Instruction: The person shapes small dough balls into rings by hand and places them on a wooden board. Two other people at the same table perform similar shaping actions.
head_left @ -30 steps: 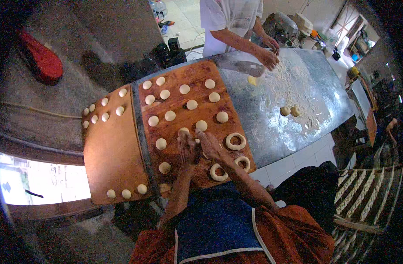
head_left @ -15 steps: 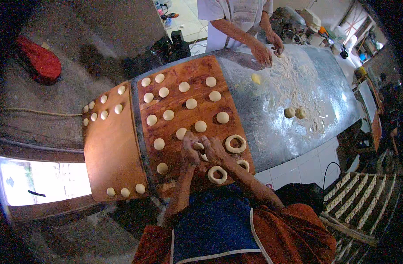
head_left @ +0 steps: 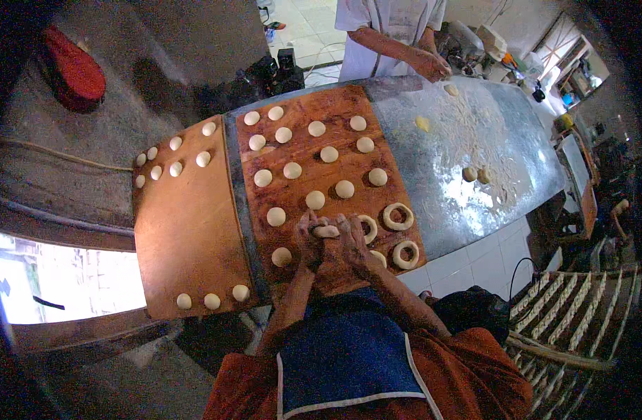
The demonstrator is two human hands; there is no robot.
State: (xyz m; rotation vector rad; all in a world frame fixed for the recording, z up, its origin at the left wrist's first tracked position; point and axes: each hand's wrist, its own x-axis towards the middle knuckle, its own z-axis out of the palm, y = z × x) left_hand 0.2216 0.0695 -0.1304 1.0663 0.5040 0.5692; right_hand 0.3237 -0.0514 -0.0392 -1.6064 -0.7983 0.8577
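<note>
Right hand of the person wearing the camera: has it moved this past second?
Yes: the right hand drew back toward the blue apron, away from the unmoved dough ball ahead.

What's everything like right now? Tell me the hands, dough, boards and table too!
Bare left hand: fingers bent, at the dough
Bare right hand: bent; contact unclear
Oblong pale dough piece: between both hands
Round white dough balls: spaced apart
Pale dough rings: open-holed, some partly hidden
Reddish-brown wooden board: flat, bearing dough
Tan rectangular board: flat, balls at both ends
Grey metal table: flour-dusted
Blue cloth apron: worn
</note>
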